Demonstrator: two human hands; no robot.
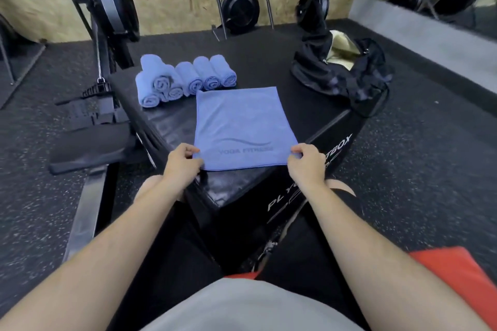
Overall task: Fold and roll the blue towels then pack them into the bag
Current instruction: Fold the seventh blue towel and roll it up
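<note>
A blue towel [240, 126] with a grey printed logo lies flat on top of a black plyo box [172, 121]. My left hand [181, 162] pinches its near left corner. My right hand [306, 162] pinches its near right corner. Several rolled blue towels [183, 80] sit in a cluster at the box's far left, just beyond the flat towel. A black bag [347, 75], open with a pale lining showing, rests on the box's far right corner.
A rowing machine [107, 43] stands on the left, its rail running beside the box. More black gym equipment leans against the wooden wall behind. Speckled black rubber floor surrounds the box. A red pad [462, 277] lies at my lower right.
</note>
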